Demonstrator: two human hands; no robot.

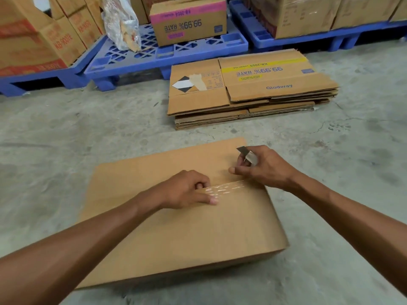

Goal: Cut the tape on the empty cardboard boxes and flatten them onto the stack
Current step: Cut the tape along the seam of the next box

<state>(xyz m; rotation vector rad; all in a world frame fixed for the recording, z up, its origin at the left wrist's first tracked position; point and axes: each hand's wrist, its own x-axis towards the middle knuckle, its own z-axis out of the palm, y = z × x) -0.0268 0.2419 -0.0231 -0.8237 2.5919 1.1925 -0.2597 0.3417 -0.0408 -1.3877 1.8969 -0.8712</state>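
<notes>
A plain brown cardboard box [176, 230] lies on the concrete floor right in front of me, its taped side up. A strip of clear tape [226, 188] runs along the middle seam. My left hand [187, 190] rests on the seam, with its fingertips curled at the tape's left end. My right hand [262, 166] hovers over the box's right part and holds a small grey blade [247, 154], its tip pointing up and away. The stack of flattened boxes [248, 89] lies on the floor beyond the box.
Blue plastic pallets [167, 51] line the back, loaded with cardboard cartons [189, 20] and a clear plastic bag [121, 23]. More cartons stand at the far left [33, 40] and far right [330, 14]. Bare concrete floor surrounds the box.
</notes>
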